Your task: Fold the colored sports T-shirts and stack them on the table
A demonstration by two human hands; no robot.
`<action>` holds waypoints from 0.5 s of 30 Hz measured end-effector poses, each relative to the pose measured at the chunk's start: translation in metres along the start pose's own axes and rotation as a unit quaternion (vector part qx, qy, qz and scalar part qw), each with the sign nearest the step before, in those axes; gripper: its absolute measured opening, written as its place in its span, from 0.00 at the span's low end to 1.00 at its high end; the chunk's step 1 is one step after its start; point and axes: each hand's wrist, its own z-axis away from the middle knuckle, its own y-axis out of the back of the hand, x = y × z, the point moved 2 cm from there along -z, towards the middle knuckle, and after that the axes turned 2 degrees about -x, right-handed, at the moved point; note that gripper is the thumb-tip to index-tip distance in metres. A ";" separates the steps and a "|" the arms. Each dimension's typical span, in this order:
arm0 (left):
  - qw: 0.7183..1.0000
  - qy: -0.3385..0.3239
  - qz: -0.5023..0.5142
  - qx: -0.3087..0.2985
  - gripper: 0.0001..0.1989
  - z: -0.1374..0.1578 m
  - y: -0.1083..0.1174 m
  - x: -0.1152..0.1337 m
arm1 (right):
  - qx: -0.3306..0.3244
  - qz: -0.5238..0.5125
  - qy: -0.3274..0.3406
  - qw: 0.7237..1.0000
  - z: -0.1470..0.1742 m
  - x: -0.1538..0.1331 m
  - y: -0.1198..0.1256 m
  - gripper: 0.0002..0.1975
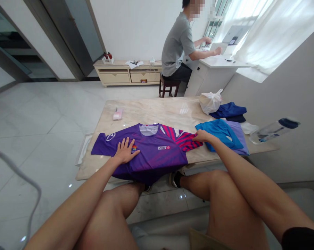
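A purple sports jersey (151, 152) lies spread face up on the marble-topped table (157, 109), its neckline away from me and its hem hanging over the near edge. My left hand (126, 151) rests flat on its chest, fingers spread. At the other side, my right hand (202, 136) pinches the end of the pink-and-navy striped sleeve (188, 140). Just right of that hand sits a folded blue garment (216, 133), on top of a lavender one (236, 133).
Behind the folded clothes are a white plastic bag (210, 101) and dark blue clothing (230, 111). A clear bottle (274, 131) stands at the right. A pink packet (117, 114) lies far left. Beyond, a person in grey (176, 45) sits at a white desk (216, 62).
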 end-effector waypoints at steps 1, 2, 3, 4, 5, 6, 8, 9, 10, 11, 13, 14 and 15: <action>1.000 0.000 0.000 -0.001 0.51 0.000 0.000 0.000 | 0.018 0.011 -0.002 1.000 0.003 -0.011 0.003 0.12; 1.000 0.000 0.000 -0.002 0.51 0.001 0.001 0.000 | 0.039 0.010 -0.004 0.999 0.006 -0.024 0.006 0.12; 1.000 -0.001 0.000 -0.004 0.51 0.001 0.002 0.001 | 0.058 -0.002 0.000 0.998 0.010 -0.038 0.009 0.13; 1.000 -0.001 0.000 -0.005 0.51 0.002 0.002 0.001 | 0.069 -0.029 0.014 0.997 0.015 -0.054 0.012 0.14; 1.000 0.000 -0.001 -0.006 0.51 0.002 0.003 0.001 | 0.063 -0.076 0.043 0.994 0.021 -0.071 0.015 0.15; 1.000 0.002 -0.002 -0.007 0.51 0.003 0.004 0.001 | 0.036 -0.144 0.085 0.985 0.028 -0.087 0.017 0.17; 1.000 0.007 -0.004 -0.009 0.50 0.003 0.006 0.002 | -0.059 -0.309 0.177 0.933 0.042 -0.115 0.022 0.21; 1.000 0.010 -0.004 -0.011 0.50 0.003 0.006 0.003 | -0.101 -0.385 0.212 0.892 0.048 -0.125 0.024 0.22; 1.000 0.012 -0.004 -0.013 0.50 0.004 0.007 0.004 | -0.126 -0.447 0.231 0.855 0.053 -0.132 0.026 0.22; 1.000 0.014 -0.004 -0.016 0.50 0.004 0.008 0.005 | -0.132 -0.490 0.235 0.829 0.056 -0.136 0.027 0.21; 1.000 0.021 -0.004 -0.022 0.51 0.005 0.009 0.006 | -0.105 -0.519 0.213 0.821 0.057 -0.135 0.022 0.17; 0.999 0.025 -0.006 -0.023 0.52 0.006 0.010 0.007 | -0.079 -0.502 0.201 0.837 0.056 -0.133 0.017 0.15; 0.999 0.030 -0.009 -0.021 0.52 0.008 0.010 0.007 | -0.047 -0.462 0.194 0.864 0.055 -0.131 0.011 0.15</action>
